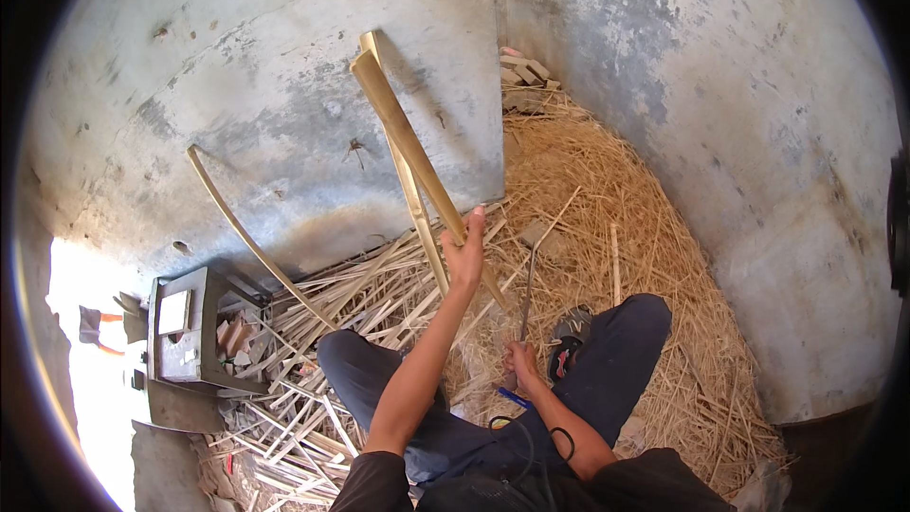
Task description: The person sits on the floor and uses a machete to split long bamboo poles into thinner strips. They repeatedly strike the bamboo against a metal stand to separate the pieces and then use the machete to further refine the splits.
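The left hand (464,254) is clamped around a yellowish bamboo piece (405,137), while the right hand (521,362) is curled tightly around the near end of a long, dark knife (528,294). The bamboo slants across the middle of the view, its upper end up and to the left in front of the wall, its lower part running past the left hand toward the knife; whether the two touch cannot be told.

Behind it stands a second bamboo length, and farther left a thin, bent strip (248,242) leans on the left wall (237,66). That wall is pale plaster, stained grey and pitted with small holes. The right wall (777,180) has darker patches where its coat has worn.

The floor is thick with straw-coloured shavings (682,370), and split sticks (294,450) lie heaped on the left. Bricks (526,71) are stacked in the far corner. A grey box (185,360) with broken pieces inside stands near a bright opening at the left edge. The person's dark trousers (616,351) are bent at the knees, a shoe (572,327) showing beside the right leg.
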A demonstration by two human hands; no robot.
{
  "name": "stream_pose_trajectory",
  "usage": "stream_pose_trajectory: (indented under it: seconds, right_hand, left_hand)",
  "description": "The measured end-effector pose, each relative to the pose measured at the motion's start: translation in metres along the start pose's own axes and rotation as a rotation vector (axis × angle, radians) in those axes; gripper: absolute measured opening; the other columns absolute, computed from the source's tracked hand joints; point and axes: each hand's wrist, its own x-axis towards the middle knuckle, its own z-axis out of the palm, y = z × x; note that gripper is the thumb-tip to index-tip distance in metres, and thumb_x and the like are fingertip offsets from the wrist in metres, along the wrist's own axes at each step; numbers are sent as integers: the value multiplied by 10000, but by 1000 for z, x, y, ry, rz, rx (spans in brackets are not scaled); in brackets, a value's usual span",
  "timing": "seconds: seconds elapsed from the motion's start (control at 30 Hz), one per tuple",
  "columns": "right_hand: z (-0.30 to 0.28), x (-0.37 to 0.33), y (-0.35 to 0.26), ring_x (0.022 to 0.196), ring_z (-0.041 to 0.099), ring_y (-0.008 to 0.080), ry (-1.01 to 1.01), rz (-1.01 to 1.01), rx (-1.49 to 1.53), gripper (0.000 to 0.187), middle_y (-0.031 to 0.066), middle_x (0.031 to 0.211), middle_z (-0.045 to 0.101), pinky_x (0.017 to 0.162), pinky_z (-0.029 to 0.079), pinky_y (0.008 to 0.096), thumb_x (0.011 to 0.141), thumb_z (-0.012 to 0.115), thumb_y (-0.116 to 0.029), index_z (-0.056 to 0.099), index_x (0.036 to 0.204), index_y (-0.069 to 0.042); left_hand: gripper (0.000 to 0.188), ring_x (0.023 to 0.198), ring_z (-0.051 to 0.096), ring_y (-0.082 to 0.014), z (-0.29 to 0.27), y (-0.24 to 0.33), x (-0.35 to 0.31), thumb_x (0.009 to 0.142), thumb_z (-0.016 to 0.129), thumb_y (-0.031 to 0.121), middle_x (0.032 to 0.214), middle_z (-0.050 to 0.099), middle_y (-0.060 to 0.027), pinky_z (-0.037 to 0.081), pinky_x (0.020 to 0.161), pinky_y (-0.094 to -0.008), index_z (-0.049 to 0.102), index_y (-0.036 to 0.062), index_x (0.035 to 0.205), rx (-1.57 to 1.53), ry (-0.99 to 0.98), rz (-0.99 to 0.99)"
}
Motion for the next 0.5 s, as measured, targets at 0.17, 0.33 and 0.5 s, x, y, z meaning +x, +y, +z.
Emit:
stream_pose_trajectory:
  seconds: [0.17, 0.33, 0.5]
  right_hand:
    - [-6, 10, 13, 450, 444, 138, 156, 20, -223, 246, 7, 589, 457, 418, 347, 319, 907, 661, -231, 505, 792, -80]
    - [15, 22, -7, 494, 492, 140, 78, -199, -146, 232, 21, 672, 542, 443, 378, 321, 907, 673, -252, 601, 953, -36]
    - [7, 24, 19, 421, 430, 132, -3, -159, -40, 178, 2, 596, 484, 412, 349, 313, 922, 641, -191, 555, 813, -79]
  left_hand:
    - [489, 558, 387, -56, -5, -4, 4, 1022, 638, 342, 587, 455, 42, 292, 523, -274, 529, 82, 622, -11, 17, 22]
    - [466, 516, 361, -50, -5, -3, -5, 1022, 645, 254, 569, 418, 54, 260, 493, -256, 477, 114, 611, -20, 123, 98]
    - [483, 525, 370, -52, 5, 1, -27, 1023, 651, 278, 564, 421, 54, 257, 491, -262, 498, 90, 606, -67, 127, 89]
